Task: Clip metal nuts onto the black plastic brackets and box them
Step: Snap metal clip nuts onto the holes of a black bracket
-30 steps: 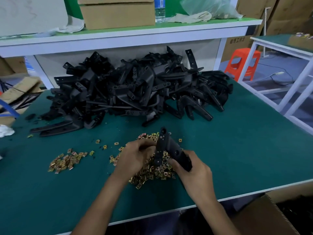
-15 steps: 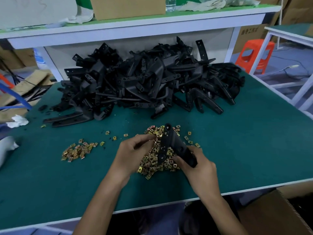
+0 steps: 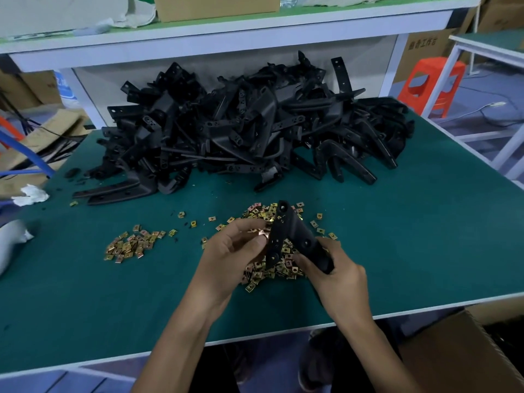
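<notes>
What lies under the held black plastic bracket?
A heap of gold-coloured metal clip nuts on the green table mat. Nuts directly beneath the black plastic bracket and right hand are covered.

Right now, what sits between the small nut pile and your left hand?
Head view: mostly bare green mat, with a few stray nuts scattered between the small nut pile and the left hand.

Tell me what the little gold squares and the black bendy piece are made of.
The clip nuts, one pinched in the left hand, look like thin metal with shiny yellow-gold plating: they glint. The bracket in the right hand looks like moulded plastic, matte black, with smooth rounded edges. Looks alone cannot confirm either.
</notes>
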